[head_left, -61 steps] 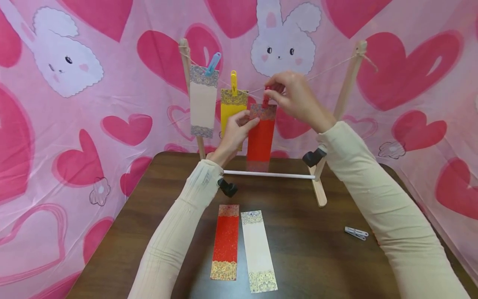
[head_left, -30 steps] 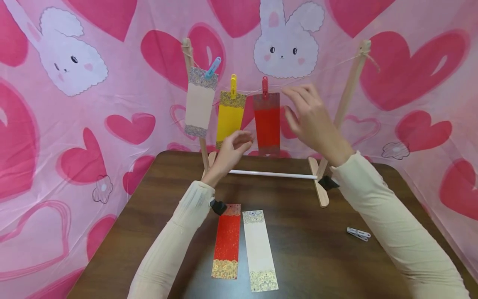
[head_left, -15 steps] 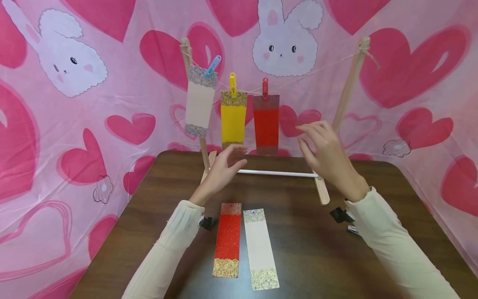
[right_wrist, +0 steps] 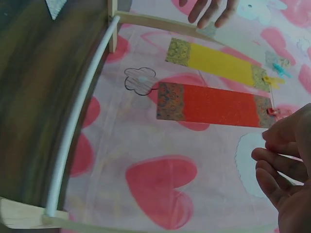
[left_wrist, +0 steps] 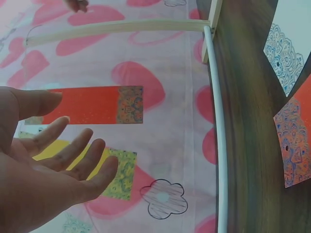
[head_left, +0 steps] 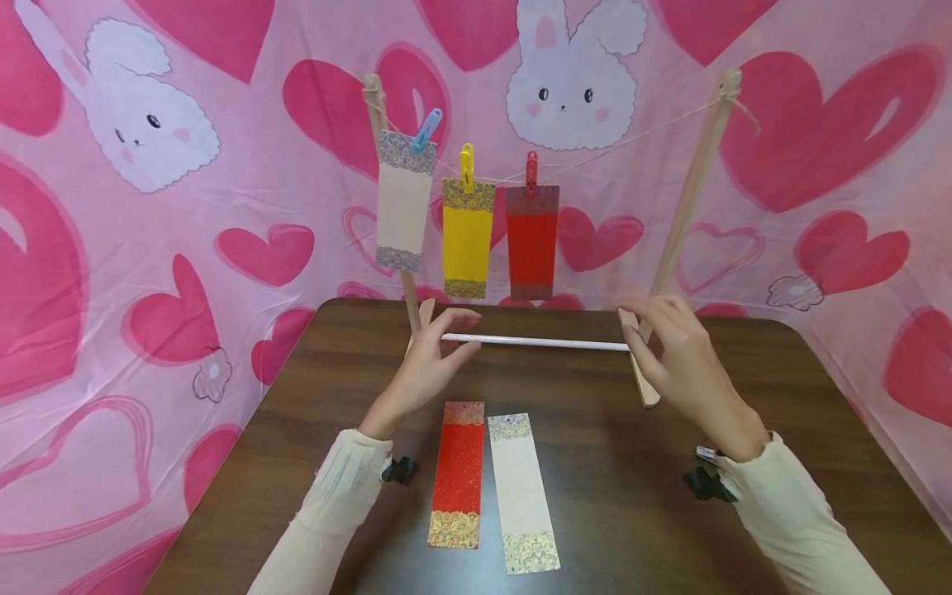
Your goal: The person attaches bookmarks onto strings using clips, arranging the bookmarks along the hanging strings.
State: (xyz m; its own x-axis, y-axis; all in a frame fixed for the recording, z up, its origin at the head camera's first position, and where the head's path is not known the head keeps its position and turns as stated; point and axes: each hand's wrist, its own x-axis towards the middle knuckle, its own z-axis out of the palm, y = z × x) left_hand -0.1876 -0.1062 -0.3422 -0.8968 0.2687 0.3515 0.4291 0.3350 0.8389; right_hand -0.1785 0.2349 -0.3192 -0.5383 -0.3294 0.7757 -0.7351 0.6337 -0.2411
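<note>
My left hand (head_left: 424, 364), fingers relaxed and holding nothing, hovers in front of the frame's left foot. My right hand (head_left: 684, 364) hovers by the right foot, also holding nothing. A red paper strip (head_left: 532, 244) with patterned ends hangs from the string by a red clothespin (head_left: 531, 172). Left of it a yellow strip (head_left: 466, 240) hangs from a yellow clothespin (head_left: 467, 167), and a cream strip (head_left: 404, 202) from a blue one. On the table lie a red strip (head_left: 457, 471) and a white strip (head_left: 522, 487), side by side. In the left wrist view my fingers (left_wrist: 92, 160) are spread.
Two wooden posts (head_left: 687, 198) carry the string, joined low down by a white rod (head_left: 550, 341). A white clothespin (head_left: 706, 454) shows partly behind my right wrist. The brown table (head_left: 610, 512) ends at a pink backdrop (head_left: 253, 149) with hearts and rabbits.
The left hand released the hanging red strip and the right hand released its red clothespin. Both hands moved down toward the table and apart; the strip stays hanging.
</note>
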